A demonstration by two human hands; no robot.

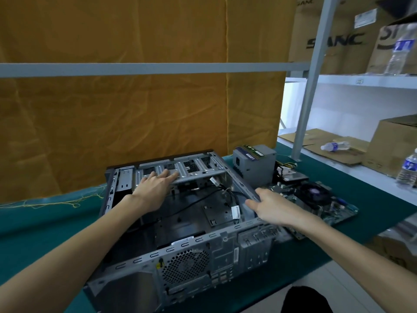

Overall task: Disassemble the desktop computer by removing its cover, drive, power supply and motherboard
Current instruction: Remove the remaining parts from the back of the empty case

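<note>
We see both our forearms bare up to the frame's edge, with no sleeve showing. Our left hand [155, 187] and right hand [270, 206] are bare: no gloves, rings or watch. Something dark, perhaps clothing, shows below the case [180, 256].

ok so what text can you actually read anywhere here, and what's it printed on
"SANC": on the brown box on the top shelf.
"S", rest cut off: on the next box, behind a bottle.
Too blurred to read: bottle labels, the power supply sticker, the white tags inside the case, the white label on the top box.
</note>
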